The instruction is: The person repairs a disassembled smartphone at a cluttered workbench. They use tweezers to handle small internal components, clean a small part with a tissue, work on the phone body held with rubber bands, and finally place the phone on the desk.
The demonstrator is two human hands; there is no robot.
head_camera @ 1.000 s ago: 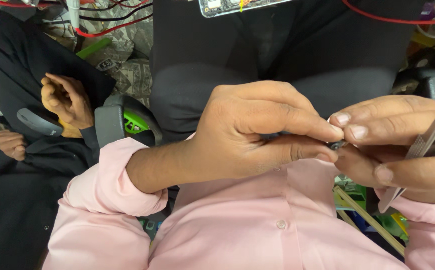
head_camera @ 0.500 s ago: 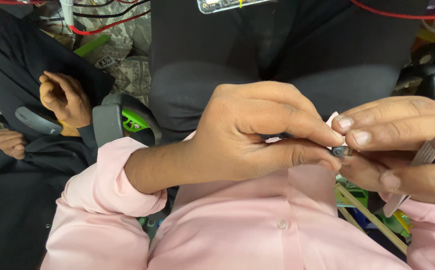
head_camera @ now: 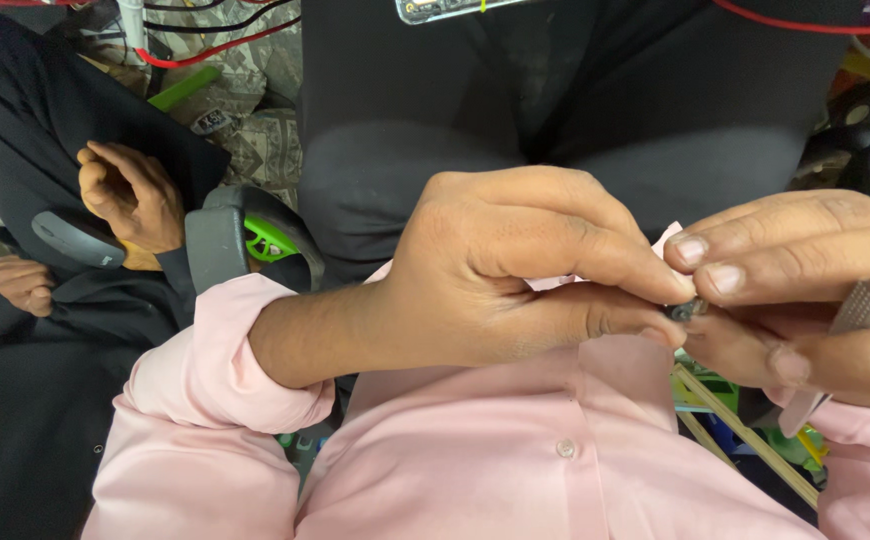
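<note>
My left hand is curled, its thumb and forefinger pinching a tiny dark part close above my pink shirt. My right hand meets it from the right, fingertips pressed on the same small part. A pair of metal tweezers lies tucked in my right palm, slanting down toward my right sleeve. Most of the small part is hidden between the fingers.
A person in black clothing sits at the left, a hand resting by a grey chair armrest. Dark trousered legs fill the top. Red wires and a circuit board lie above; coloured clutter shows at the lower right.
My hands have shifted slightly down and stayed pinched together on the small part. The other person's hand at the left has barely moved.
</note>
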